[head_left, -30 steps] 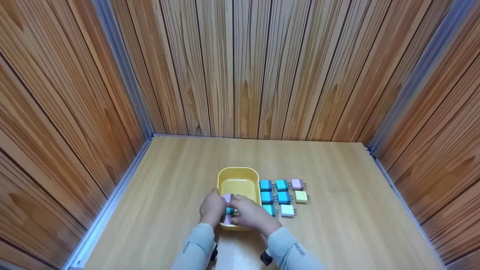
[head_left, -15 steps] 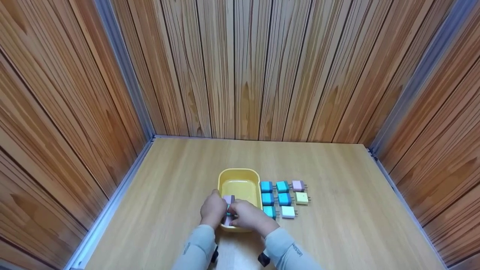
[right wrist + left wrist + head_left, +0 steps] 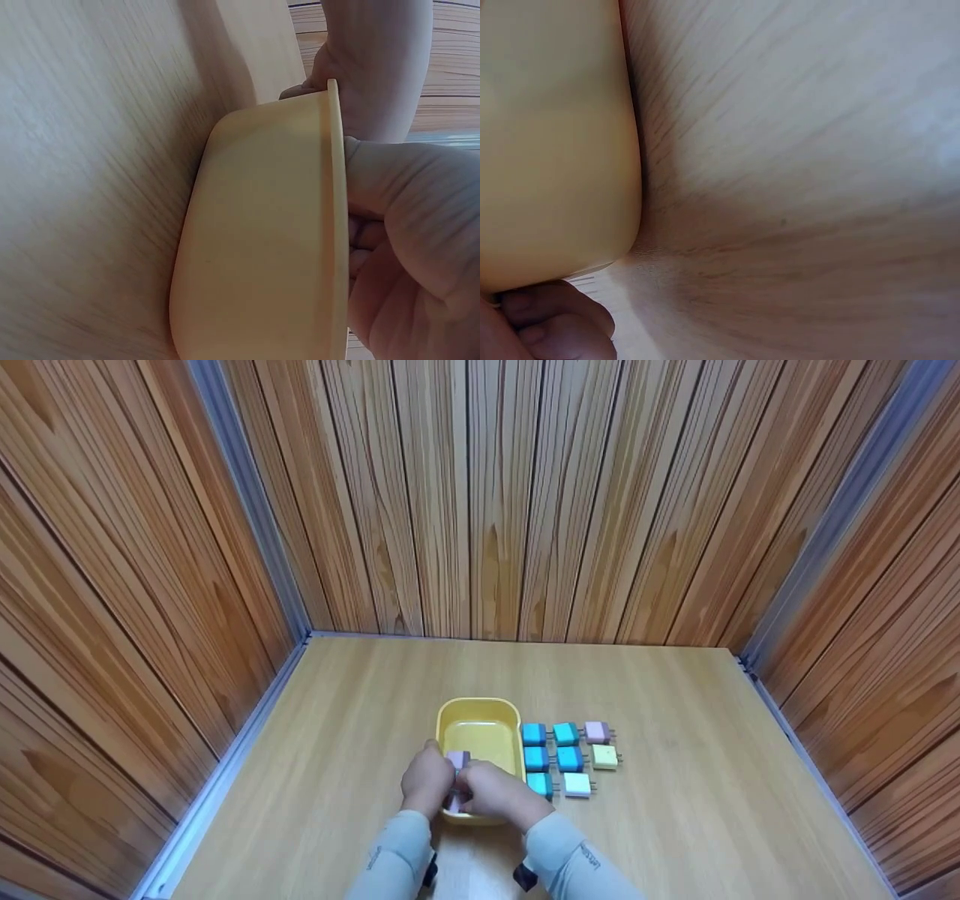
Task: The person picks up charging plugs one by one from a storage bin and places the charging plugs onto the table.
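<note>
A yellow plastic tub (image 3: 480,709) stands on the table, shown from outside in the left wrist view and the right wrist view. My left hand (image 3: 428,778) grips the tub's left wall, its curled fingers (image 3: 562,319) outside below the rim. My right hand (image 3: 495,789) reaches over into the near left part of the tub, fingers bent around a teal charger plug that they now cover. Beyond those fingers lies a lilac charger plug (image 3: 457,758); another lilac plug (image 3: 454,802) shows nearer me. The fingertips of my right hand are hidden behind the tub wall in the right wrist view.
Right of the tub, blue and teal charger plugs (image 3: 569,758) lie in rows, prongs pointing right. A lilac plug (image 3: 597,731), a pale yellow plug (image 3: 604,757) and a white plug (image 3: 577,784) end the rows. Wood-patterned walls (image 3: 491,510) enclose the table.
The right hand's fingers have closed further over the teal plug, which showed between the hands a second ago. My left hand keeps its hold on the tub. The view has shifted slightly.
</note>
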The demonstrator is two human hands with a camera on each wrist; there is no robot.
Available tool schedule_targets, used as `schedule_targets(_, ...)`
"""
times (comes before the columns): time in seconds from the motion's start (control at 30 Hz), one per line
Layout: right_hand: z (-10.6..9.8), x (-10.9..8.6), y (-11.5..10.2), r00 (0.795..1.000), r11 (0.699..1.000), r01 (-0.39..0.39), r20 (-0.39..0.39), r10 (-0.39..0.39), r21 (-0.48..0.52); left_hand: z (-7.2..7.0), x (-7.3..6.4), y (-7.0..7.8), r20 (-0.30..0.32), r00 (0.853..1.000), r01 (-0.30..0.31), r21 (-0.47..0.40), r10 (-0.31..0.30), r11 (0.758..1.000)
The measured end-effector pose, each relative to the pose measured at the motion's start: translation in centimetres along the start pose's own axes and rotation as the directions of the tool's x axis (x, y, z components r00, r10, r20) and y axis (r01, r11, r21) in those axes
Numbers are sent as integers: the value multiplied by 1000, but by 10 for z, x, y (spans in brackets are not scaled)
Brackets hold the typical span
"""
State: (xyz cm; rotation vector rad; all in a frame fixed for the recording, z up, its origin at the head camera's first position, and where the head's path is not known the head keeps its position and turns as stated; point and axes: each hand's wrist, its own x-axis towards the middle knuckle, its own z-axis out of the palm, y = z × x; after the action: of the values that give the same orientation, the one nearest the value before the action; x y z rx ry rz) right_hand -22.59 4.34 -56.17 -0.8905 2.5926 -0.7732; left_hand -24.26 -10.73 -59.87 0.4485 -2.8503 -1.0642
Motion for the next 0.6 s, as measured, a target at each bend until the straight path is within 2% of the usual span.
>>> schedule_targets(0.3, 0, -1, -2, 999, 999, -42, 18, 42, 27, 2, 2, 0, 10, 1000, 25, 3, -25, 1000)
schedule_targets(0.53, 3, 5, -3, 1000, 991, -14, 10, 15, -131, 2, 2, 1, 23, 999, 41, -9, -41, 999)
schedule_targets(0.6, 3, 6, -3, 1000, 989, -8, 7, 9, -150, 2, 3, 1, 31, 998, 48, -21, -48, 999)
